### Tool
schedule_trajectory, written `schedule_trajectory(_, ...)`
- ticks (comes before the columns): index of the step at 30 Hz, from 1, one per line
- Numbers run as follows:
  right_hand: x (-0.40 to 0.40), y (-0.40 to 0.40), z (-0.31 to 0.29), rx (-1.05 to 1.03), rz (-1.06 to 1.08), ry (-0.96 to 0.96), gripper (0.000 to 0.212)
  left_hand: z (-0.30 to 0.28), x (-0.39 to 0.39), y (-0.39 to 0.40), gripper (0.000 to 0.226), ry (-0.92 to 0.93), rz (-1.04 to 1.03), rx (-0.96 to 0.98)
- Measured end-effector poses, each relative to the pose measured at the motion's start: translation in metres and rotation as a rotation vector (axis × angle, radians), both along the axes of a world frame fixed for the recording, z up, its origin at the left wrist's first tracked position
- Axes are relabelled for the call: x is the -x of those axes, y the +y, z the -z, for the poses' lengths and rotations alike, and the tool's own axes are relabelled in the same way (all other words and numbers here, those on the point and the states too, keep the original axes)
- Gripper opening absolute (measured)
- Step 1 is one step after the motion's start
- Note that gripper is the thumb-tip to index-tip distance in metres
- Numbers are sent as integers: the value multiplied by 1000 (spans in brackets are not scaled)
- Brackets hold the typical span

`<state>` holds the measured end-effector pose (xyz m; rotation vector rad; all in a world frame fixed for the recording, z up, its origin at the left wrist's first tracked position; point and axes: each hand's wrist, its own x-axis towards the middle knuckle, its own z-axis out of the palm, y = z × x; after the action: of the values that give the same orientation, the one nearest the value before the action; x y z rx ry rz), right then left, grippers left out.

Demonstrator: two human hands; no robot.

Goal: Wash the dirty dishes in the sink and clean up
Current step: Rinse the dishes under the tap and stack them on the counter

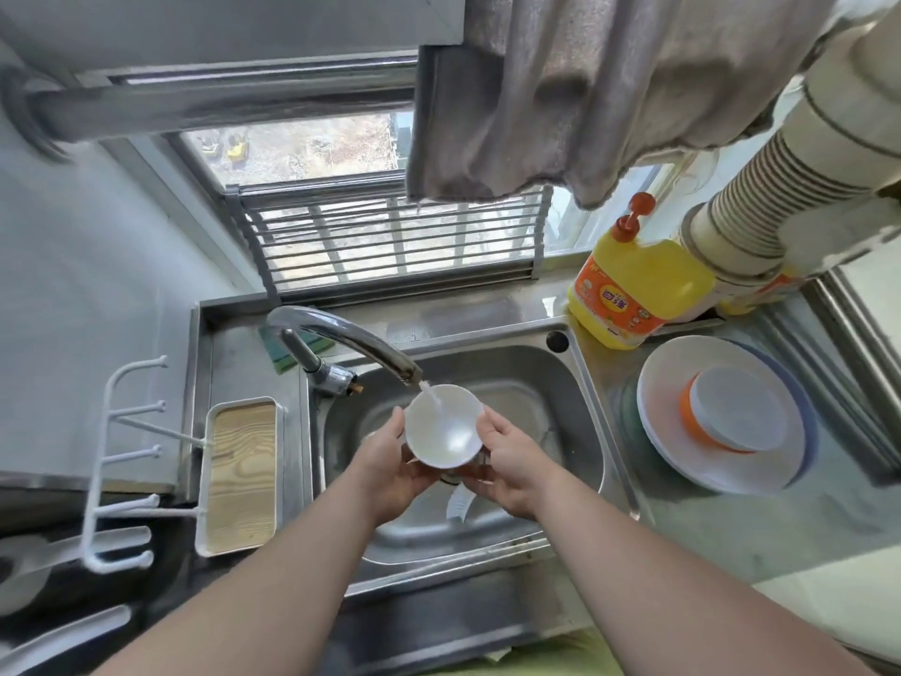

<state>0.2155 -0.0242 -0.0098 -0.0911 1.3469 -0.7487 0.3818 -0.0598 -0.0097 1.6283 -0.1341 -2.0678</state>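
Note:
A small white bowl [441, 426] is held over the steel sink [551, 383], tilted toward me under the faucet [341, 336]. Water runs from the spout into the bowl. My left hand [385, 465] grips the bowl's left rim and underside. My right hand [512, 461] grips its right rim. A white utensil [458, 507] lies on the sink floor below my hands, partly hidden.
On the right counter a white plate [682, 451] carries an upturned orange-rimmed bowl [736, 412]. A yellow detergent bottle [634, 290] stands behind it. A wood-topped tray [241, 475] and white hook rack [117, 461] sit left. A green sponge [283, 356] lies behind the faucet. A grey cloth [585, 90] hangs overhead.

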Motion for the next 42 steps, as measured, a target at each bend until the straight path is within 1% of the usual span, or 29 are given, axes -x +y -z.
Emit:
schedule_trajectory(3,15,0,0,-42,37,37,29,-6,15,1,42,-5,95,19)
schedule_trajectory(6,14,-15,-1,-46,96,52,31,-12,23,-5,43,-43,152,104)
schedule_trajectory(8,8,-18,-4,-87,60,64,39,-11,18,-11,44,-68,170,94)
schedule_trajectory(10,5,-15,-4,-168,-39,74,56,-6,5,-13,46,-93,192,22)
schedule_trajectory(12,5,-8,-1,-278,-155,70,66,-1,-4,-10,50,-64,233,-112)
schedule_trajectory(14,5,-3,1,-396,-262,80,71,6,-4,-2,49,19,238,-237)
schedule_trajectory(16,3,-1,1,-483,-328,107,75,15,-2,8,56,82,214,-345)
schedule_trajectory(18,3,-2,-2,-518,-392,155,76,21,1,14,63,142,185,-394)
schedule_trajectory(19,4,-3,-3,-513,-424,182,75,21,2,16,62,163,167,-392)
schedule_trajectory(21,6,-7,-5,-464,-439,236,73,19,2,14,50,149,133,-346)
schedule_trajectory(22,6,-9,-4,-420,-412,254,71,18,1,11,43,127,121,-301)
schedule_trajectory(24,4,-13,-6,-302,-307,258,60,12,-3,5,38,107,75,-212)
schedule_trajectory(27,-3,-19,-10,-140,-97,216,37,3,-9,-4,35,97,28,-83)
schedule_trajectory(29,-10,-25,-8,-59,-3,158,32,-2,-11,-10,32,98,2,8)
schedule_trajectory(32,-21,-28,-2,-15,67,77,30,-1,-13,-16,45,62,-14,113)
schedule_trajectory(36,-22,-21,-1,-19,89,-20,26,5,-14,-15,56,58,-65,142)
schedule_trajectory(42,-11,-17,0,-5,37,-24,31,6,-6,-12,80,44,-91,232)
